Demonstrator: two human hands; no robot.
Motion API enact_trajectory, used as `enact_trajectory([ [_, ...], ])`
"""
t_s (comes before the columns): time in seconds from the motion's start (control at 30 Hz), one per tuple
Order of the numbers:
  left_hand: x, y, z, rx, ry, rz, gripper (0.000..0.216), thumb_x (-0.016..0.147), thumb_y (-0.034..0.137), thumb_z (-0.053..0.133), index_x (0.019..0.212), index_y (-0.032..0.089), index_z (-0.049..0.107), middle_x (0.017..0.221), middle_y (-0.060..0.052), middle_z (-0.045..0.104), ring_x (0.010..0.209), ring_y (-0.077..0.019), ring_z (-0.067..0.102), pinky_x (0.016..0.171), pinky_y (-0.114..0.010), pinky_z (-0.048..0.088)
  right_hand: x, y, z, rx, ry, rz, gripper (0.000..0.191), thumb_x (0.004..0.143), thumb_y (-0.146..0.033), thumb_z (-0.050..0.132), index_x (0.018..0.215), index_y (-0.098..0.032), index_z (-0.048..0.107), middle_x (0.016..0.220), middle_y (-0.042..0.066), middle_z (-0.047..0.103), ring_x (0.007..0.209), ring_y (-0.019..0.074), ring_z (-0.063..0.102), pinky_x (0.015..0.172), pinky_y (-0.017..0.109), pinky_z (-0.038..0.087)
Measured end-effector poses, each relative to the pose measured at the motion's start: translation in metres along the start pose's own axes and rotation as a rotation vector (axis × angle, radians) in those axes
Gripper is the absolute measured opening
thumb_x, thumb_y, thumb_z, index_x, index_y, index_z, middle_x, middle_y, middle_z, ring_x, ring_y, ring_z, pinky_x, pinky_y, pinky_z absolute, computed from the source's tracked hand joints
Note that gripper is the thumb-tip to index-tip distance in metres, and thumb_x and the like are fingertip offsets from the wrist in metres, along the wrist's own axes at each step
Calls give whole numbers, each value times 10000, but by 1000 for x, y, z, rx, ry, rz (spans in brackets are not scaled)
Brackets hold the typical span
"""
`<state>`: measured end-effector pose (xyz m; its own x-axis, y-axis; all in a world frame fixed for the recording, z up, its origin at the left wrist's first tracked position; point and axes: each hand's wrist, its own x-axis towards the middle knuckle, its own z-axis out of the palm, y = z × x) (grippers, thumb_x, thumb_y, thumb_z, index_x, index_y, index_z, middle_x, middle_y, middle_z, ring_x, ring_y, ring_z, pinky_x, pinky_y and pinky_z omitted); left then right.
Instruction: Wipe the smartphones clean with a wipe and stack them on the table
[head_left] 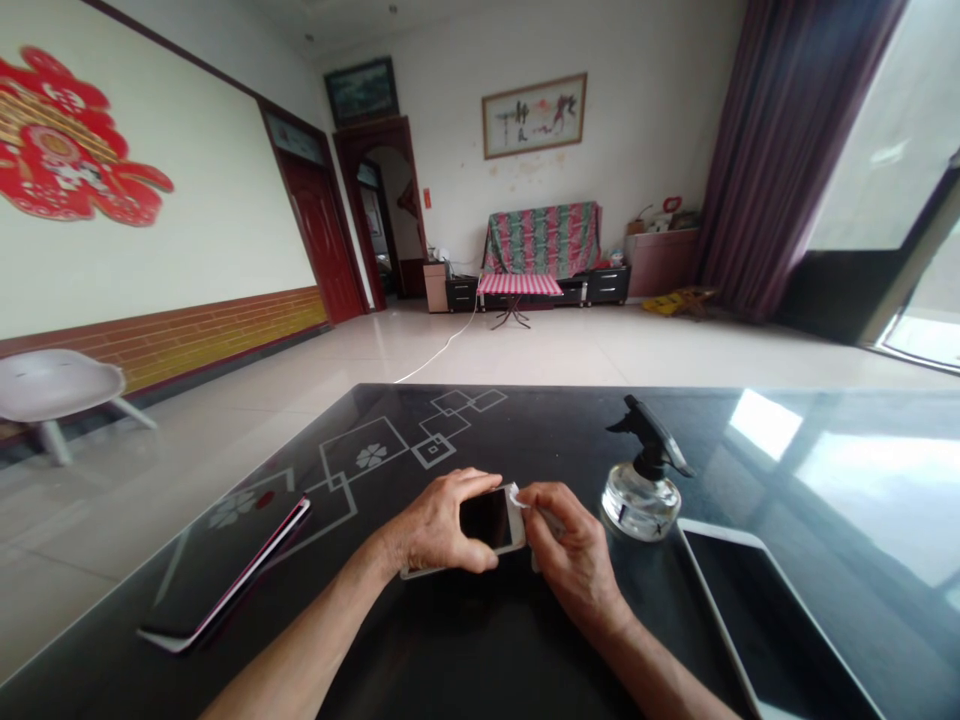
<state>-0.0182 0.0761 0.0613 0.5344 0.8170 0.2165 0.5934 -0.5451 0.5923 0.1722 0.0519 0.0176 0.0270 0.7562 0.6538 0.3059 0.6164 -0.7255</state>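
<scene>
My left hand (439, 525) grips a white smartphone (491, 520) with a dark screen, tilted just above the black glass table (525, 440). My right hand (574, 550) pinches a small white wipe (519, 497) against the phone's upper right corner. A clear spray bottle (643, 490) with a black trigger head stands just right of my right hand.
A tablet with a pink edge (225, 570) lies on the table to the left. A white-framed tablet (765, 610) lies at the near right. Beyond the table are an open tiled floor, a white chair (56, 390) at left, and a covered sofa (541, 245) at the far wall.
</scene>
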Motion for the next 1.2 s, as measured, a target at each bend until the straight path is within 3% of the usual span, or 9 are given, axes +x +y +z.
enact_trajectory([
  [0.33, 1, -10, -6, 36, 99, -82, 825, 497, 242, 785, 1287, 182, 553, 1326, -105, 545, 1226, -327, 483, 1065, -435, 360, -1, -12, 1, 27, -75, -62, 141, 847, -190, 511, 841, -222, 649, 834, 37, 644, 794, 158, 631, 734, 260, 509],
  [0.57, 0, 0, 3, 24, -22, -46, 860, 503, 294, 796, 1315, 200, 528, 1357, -97, 527, 1289, -344, 418, 1114, -471, 280, 0, 1, -1, -10, -5, 38, 120, 843, -212, 521, 840, -211, 640, 825, 31, 650, 760, 156, 632, 710, 252, 512],
  [0.67, 2, 0, 0, 23, 19, -44, 860, 490, 269, 797, 1305, 185, 537, 1350, -107, 528, 1265, -340, 443, 1104, -459, 303, 0, -1, -1, 15, -21, 30, 116, 846, -231, 528, 833, -209, 640, 825, 33, 652, 766, 157, 630, 713, 250, 508],
  [0.77, 1, -9, -10, -60, 84, -100, 846, 505, 239, 784, 1309, 182, 529, 1324, -100, 543, 1213, -318, 496, 1070, -435, 360, -1, -8, 0, 56, -75, 56, 121, 852, -258, 535, 814, -204, 637, 805, 33, 652, 752, 158, 630, 671, 235, 508],
  [0.87, -1, -18, -20, -254, 64, -111, 832, 559, 237, 765, 1342, 191, 487, 1279, -76, 579, 1190, -287, 520, 1059, -421, 378, -2, -11, 0, 55, -76, 110, 125, 852, -275, 540, 812, -198, 631, 784, 34, 648, 726, 160, 630, 599, 215, 498],
  [1.0, -3, -25, -23, -381, 49, -90, 822, 580, 215, 759, 1351, 193, 476, 1273, -66, 588, 1216, -284, 500, 1092, -427, 334, -1, -10, 1, 20, -58, 58, 97, 843, -244, 545, 805, -202, 623, 796, 32, 637, 723, 153, 618, 622, 221, 492],
  [1.2, -2, -26, -22, -362, 56, -99, 820, 582, 219, 761, 1350, 189, 476, 1281, -70, 582, 1217, -283, 498, 1092, -422, 334, 2, -10, 0, -21, -17, -87, 113, 849, -179, 505, 838, -210, 613, 856, 45, 615, 803, 162, 608, 718, 254, 485],
])
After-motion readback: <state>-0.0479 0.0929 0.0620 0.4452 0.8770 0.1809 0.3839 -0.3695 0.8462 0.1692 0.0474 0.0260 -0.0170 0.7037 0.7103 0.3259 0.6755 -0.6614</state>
